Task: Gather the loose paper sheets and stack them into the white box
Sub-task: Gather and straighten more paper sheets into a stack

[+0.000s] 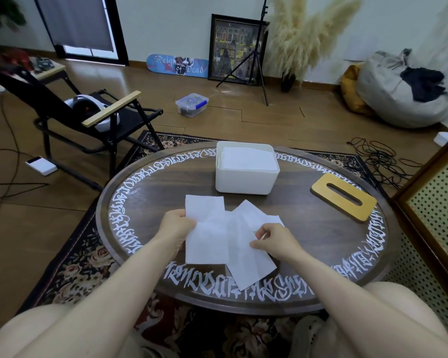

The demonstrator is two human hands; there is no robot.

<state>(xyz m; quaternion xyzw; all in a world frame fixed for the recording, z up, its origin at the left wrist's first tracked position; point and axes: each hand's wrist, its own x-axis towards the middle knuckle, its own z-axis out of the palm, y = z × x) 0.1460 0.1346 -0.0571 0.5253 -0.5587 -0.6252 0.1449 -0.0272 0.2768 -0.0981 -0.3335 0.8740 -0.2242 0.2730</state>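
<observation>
Both forearms reach forward over the near edge of the table [321, 228], hands side by side above its near half. The left hand [176, 226] grips the left edge of one sheet [207, 228], thumb on top and fingers curled beneath, so the sheet hangs flat and square to the viewer, nearer than the box [246, 180]. The right hand [272, 241] has its fingers curled inward, thumb and forefinger pinching at the right side of a second sheet [248, 259], which lies tilted on the table and runs out toward the near rim. More sheets [254, 213] fan out under these two, their corners pointing toward the box; how many lie there cannot be told. The box stands at the far middle of the table, open at the top, with a neat stack [246, 157] of white sheets filling it almost to the rim. A wooden lid [344, 200] with a long slot lies flat to the right of the box, apart from it.
</observation>
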